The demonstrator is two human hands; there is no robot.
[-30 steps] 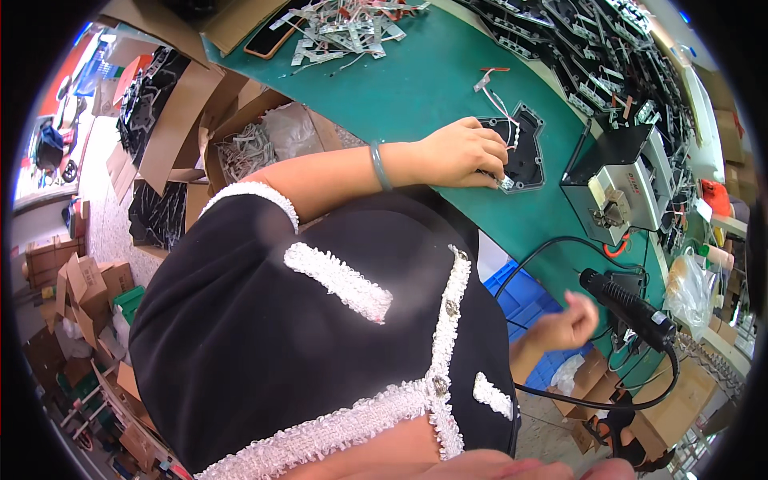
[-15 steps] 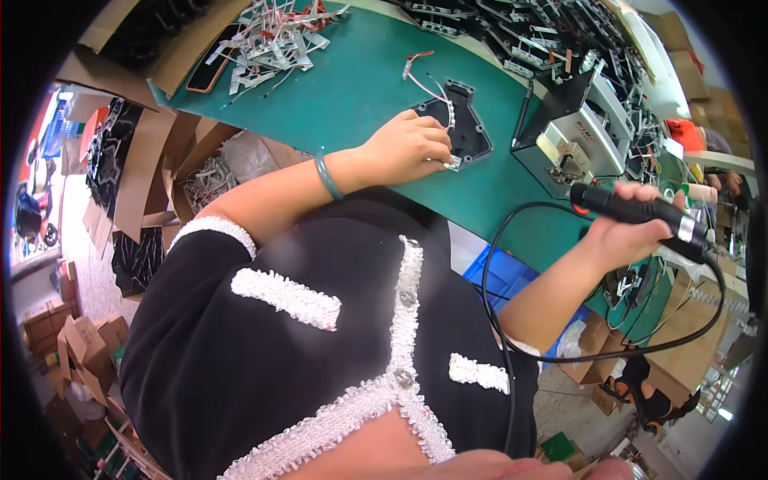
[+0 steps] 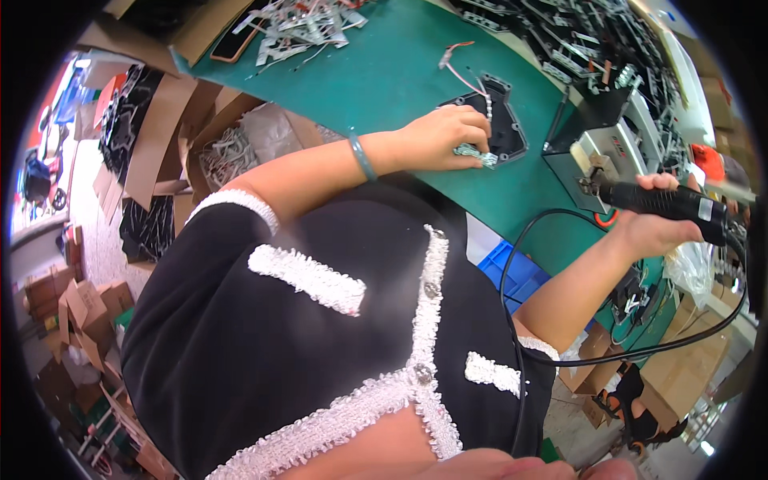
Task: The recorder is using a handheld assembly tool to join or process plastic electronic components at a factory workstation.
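My left hand (image 3: 452, 140) is closed at the near-left edge of a black, angular plastic housing (image 3: 509, 128) lying on the green table. Its fingers pinch a small silvery strip (image 3: 478, 154) beside the housing's rim. Inside the housing sits a narrow light strip with pink and red wires (image 3: 458, 70) running out past the far edge. In my right hand (image 3: 658, 230) is a black corded electric screwdriver (image 3: 670, 203), held nearly level. Its front end points at the pick-up head of a screw feeder (image 3: 594, 178); whether the bit touches it I cannot tell.
Piled silvery strips with wires (image 3: 308, 32) lie at the far left near a phone (image 3: 234, 44). Many black housings with strips (image 3: 552, 40) are heaped at the back right. The screwdriver's black cable (image 3: 502, 280) loops beside my right arm. A blue bin (image 3: 516, 272) stands below the table edge.
The screwdriver's front end has come to the screw feeder's head. My left hand's fingers now show more of the silvery strip. The whole view has shifted somewhat.
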